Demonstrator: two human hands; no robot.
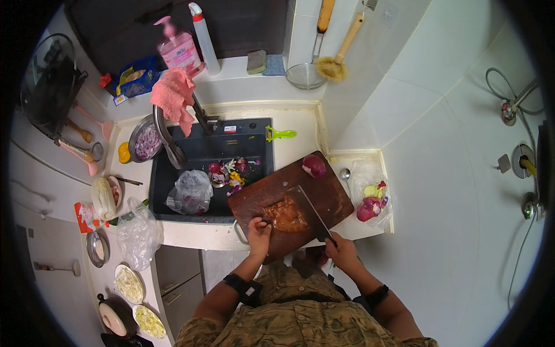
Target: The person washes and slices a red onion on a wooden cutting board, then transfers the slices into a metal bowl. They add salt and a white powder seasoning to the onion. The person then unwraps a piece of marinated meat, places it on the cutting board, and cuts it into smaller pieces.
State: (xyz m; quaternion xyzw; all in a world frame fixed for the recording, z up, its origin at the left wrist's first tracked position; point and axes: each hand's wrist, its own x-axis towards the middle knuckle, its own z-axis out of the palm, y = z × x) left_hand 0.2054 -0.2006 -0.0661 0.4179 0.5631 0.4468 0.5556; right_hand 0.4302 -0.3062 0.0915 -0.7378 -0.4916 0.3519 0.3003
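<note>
A dark wooden cutting board lies at a slant, partly over the sink's right front corner. On it rests a reddish-brown, glistening piece of meat. My right hand grips the black handle of a cleaver, whose broad blade stands at the meat's right end. My left hand, fingers curled, is at the meat's left end; whether it pinches anything is hidden. A partly peeled red onion sits at the board's far corner.
The black sink holds a plastic bag and vegetable scraps. A towel-draped faucet arches over it. Right of the board are a spoon and a bag of onion pieces. A green peeler lies behind.
</note>
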